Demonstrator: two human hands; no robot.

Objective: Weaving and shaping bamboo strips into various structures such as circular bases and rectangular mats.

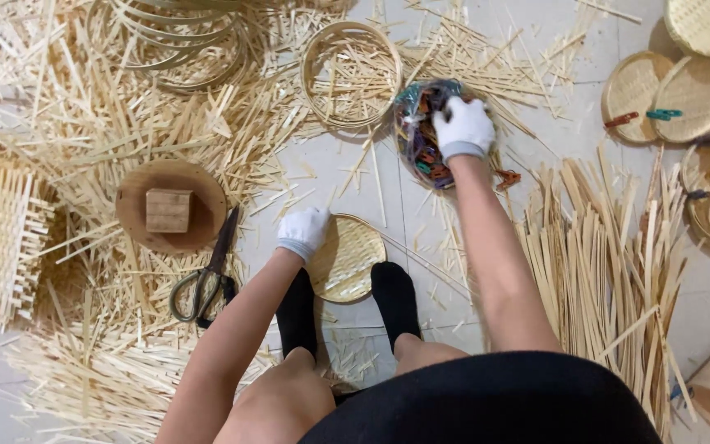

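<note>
The small round woven bamboo tray [347, 259] lies flat on the tiled floor [421, 205], between the person's two black-socked feet and just in front of them. The left hand [303, 231], in a white glove, rests on the tray's upper left edge; the fingers are curled over the rim and seem to grip it, but the fingertips are hidden under the glove, so I cannot say how firm.

The right hand [463, 127], also gloved, is further away and higher in the view, inside the mouth of a clear plastic bag [422, 131] full of coloured clips. The fingers are bent down into the bag; whether they are closed on a clip or only searching I cannot tell, bc the back of the hand covers them.

The relation that matters: the tray is toward the person and to the left from the right hand, well apart from it, w/ the bag diagonal above it. The left hand is much nearer. The tray is round, so no long axis.

Around: a few orange clips [507, 177] on the floor beside the bag, scissors [205, 279] near the left forearm, a round wooden disc w/ a block [169, 207], bamboo hoops [352, 76], loose bamboo strips [601, 255] on both sides, and finished trays [684, 94] at the right, partly cut off by the frame edge.
</note>
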